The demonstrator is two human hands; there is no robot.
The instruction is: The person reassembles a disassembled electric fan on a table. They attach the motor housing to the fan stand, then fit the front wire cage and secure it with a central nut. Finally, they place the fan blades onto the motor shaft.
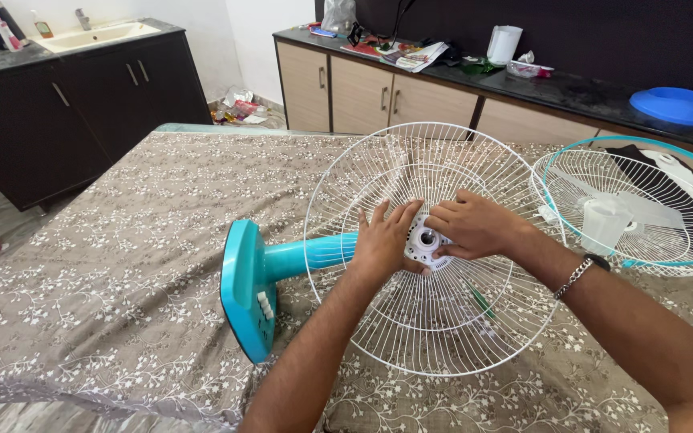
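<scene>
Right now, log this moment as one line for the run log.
left hand: on white wire guard, beside hub | right hand: fingers on hub | teal fan stand: lying on patterned cloth | second guard: at right

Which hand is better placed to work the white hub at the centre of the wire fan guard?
Probably the right hand: its fingers already curl onto the white plastic hub of the white wire fan guard. The left hand lies flat on the wires beside it, seemingly steadying.

Lay on its side across the patterned bedspread: a teal table fan (282, 269), base tipped up at left. Carried a round white wire rear guard (435, 321), facing upward, around a white motor hub (425, 239) at centre.
</scene>
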